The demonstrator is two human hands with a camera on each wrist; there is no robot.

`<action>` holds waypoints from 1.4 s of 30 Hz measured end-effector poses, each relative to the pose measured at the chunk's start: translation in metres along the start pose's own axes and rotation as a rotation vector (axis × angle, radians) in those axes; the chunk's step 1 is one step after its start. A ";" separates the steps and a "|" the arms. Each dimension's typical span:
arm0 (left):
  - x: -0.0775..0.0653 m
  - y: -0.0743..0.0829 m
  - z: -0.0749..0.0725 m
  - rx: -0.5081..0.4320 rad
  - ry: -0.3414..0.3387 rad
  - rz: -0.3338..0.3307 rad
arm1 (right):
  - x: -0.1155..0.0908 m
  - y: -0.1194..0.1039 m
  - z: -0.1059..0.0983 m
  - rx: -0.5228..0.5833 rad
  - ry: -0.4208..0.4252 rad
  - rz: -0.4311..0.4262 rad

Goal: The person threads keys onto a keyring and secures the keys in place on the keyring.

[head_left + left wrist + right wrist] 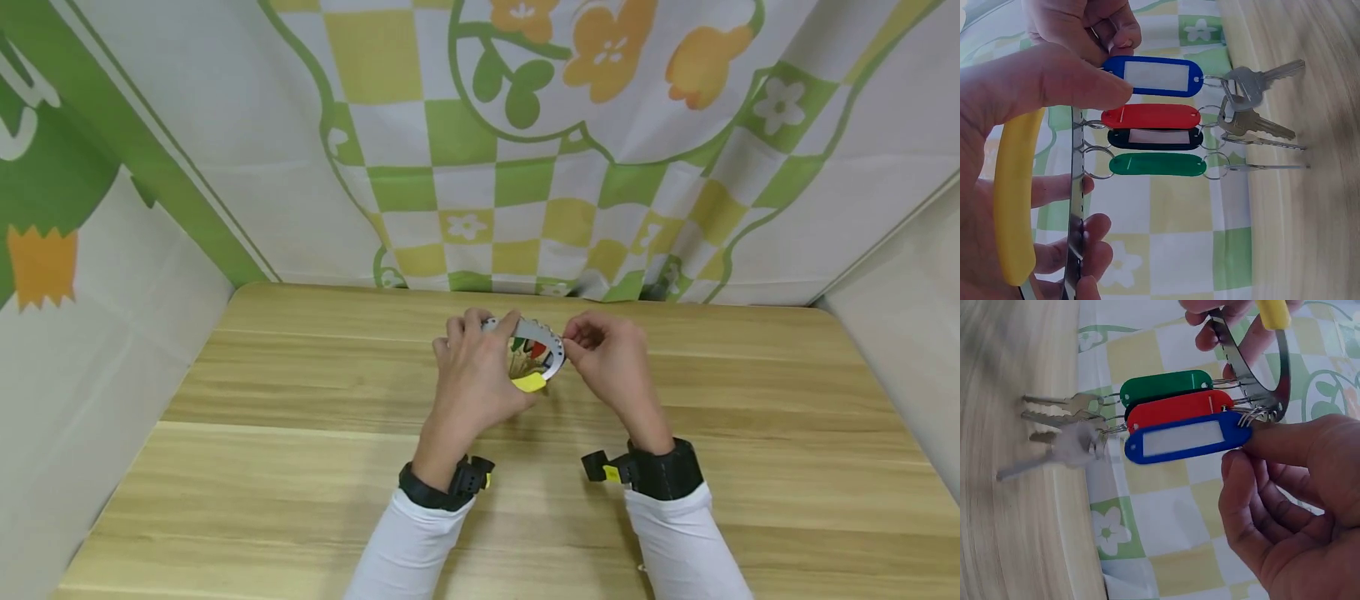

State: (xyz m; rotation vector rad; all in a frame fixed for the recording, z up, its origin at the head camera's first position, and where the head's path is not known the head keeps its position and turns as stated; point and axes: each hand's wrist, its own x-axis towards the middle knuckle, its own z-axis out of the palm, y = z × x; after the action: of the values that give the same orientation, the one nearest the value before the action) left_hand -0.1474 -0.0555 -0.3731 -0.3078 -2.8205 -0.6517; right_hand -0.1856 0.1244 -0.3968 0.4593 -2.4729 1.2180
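Observation:
My left hand (476, 371) grips a flat metal key hoop (534, 331), its thumb by the yellow handle sleeve (529, 382) and fingers around the metal edge. From split rings along the hoop hang a blue key tag (1157, 76), a red tag (1147, 116), a black tag (1129, 139) and a green tag (1159, 164). Several metal keys (1250, 125) dangle at their lower ends, close over the table. At the hoop's right edge, my right hand (1297, 512) pinches the blue tag at its ring end; the fingertips are partly hidden behind it.
Beneath both hands lies a wood-grain table (300, 467). A curtain (465, 183) with green and yellow checks and flowers hangs along its back edge. White cloth walls (112, 367) stand at the sides. Each wrist wears a black strap (663, 471) with a small camera.

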 end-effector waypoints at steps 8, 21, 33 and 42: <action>0.001 -0.001 0.000 0.007 0.003 0.028 | 0.000 0.004 -0.005 0.163 -0.102 0.162; 0.001 -0.004 -0.002 -0.019 -0.029 0.019 | -0.001 -0.004 -0.011 0.341 -0.133 0.307; 0.001 -0.006 -0.004 -0.019 -0.001 0.013 | -0.002 -0.011 -0.003 0.373 -0.063 0.365; 0.002 -0.008 -0.005 -0.029 0.005 0.004 | -0.003 -0.012 0.000 0.371 -0.052 0.344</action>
State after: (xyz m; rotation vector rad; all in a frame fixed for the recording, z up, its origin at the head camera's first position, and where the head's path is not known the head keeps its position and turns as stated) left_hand -0.1505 -0.0647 -0.3718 -0.3158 -2.8071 -0.6917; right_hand -0.1781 0.1179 -0.3893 0.1566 -2.4391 1.8377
